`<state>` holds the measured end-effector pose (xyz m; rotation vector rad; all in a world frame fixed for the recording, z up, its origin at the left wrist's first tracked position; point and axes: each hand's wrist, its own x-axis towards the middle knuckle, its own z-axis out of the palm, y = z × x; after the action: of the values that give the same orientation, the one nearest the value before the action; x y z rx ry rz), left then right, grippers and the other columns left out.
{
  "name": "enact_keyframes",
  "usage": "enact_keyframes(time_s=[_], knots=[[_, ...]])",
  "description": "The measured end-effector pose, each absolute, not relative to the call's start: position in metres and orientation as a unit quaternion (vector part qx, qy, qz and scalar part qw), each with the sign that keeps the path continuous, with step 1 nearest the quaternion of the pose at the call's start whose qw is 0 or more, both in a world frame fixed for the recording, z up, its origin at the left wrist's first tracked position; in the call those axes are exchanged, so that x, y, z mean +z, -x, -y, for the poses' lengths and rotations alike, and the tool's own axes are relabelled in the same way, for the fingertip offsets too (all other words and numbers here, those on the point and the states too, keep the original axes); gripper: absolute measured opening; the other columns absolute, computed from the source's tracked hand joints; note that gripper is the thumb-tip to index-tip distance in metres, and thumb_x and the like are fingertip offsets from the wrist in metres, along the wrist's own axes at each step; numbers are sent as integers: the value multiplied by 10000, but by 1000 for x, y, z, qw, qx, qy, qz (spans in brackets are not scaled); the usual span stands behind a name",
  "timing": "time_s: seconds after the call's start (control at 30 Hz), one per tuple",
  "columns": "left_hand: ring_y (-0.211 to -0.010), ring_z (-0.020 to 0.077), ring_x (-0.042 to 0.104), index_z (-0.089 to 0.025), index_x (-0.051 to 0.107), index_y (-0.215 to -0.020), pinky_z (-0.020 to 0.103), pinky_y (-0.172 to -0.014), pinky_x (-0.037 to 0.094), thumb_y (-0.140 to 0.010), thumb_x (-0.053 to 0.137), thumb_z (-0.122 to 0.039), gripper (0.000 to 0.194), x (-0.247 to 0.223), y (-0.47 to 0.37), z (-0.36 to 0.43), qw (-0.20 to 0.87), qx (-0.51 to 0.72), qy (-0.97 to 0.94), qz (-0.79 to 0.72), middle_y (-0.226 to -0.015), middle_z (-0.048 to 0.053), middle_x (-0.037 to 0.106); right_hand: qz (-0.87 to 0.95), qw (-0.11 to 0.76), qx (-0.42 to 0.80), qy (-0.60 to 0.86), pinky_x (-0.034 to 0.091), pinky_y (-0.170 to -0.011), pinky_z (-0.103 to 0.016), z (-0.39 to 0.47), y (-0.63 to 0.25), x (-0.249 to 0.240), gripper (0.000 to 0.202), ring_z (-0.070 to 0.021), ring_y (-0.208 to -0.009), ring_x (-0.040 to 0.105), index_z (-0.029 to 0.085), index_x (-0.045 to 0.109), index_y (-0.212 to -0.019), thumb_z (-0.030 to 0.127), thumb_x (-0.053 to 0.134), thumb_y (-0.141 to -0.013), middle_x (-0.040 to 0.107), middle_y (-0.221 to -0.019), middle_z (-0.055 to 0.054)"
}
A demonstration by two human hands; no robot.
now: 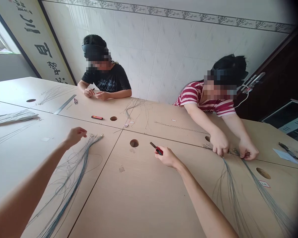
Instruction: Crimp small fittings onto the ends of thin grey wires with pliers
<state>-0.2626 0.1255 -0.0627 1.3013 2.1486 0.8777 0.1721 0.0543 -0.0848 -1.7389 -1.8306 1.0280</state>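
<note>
My left hand [75,136] is over the table at the left, its fingers pinched together beside the knotted end of a bundle of thin blue-grey cords [85,157]. Whatever those fingertips hold, if anything, is too small to make out. The cords run down toward the near edge, with several loose strands spread to their left. My right hand [167,157] is closed around a small red-and-black tool [159,150] with a flat dark tip pointing up and left. That hand is apart from the cords, near a round hole [134,143] in the tabletop.
A person in black [106,79] sits across the table; another in red-and-white stripes [203,96] handles two cord bundles [229,178] at the right. A metal ruler [65,104], a red-and-black item [97,117], more cords [129,110] and folded cloth [13,116] lie about.
</note>
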Motion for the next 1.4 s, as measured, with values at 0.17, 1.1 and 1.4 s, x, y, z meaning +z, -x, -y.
enact_keyframes(time_s=[0.17,1.1,1.4], knots=[[-830,170,645,-131,608,-1114,336,-707,564,-934,587,-314,258,-61,268,-124,233,350,-476,-772,-1030,62,647,655,209,383,617,377,-635,-250,-54,-166,-85,53,-159,-700,513,221,534,-727,223,571,-690,608,-774,-2],[-528,104,518,-227,406,-893,193,-434,313,-871,491,-309,119,-17,70,-9,381,343,-666,-541,-743,-11,621,236,525,715,397,481,-628,-263,11,-69,-53,328,-130,-765,516,180,664,-810,412,800,-622,606,-982,-52],[-600,116,576,-230,394,-904,194,-456,316,-903,476,-333,131,-22,62,-4,422,332,-668,-515,-787,-13,609,213,533,724,384,456,-596,-261,21,-74,-56,301,-131,-734,512,163,679,-775,361,840,-614,612,-877,-44]])
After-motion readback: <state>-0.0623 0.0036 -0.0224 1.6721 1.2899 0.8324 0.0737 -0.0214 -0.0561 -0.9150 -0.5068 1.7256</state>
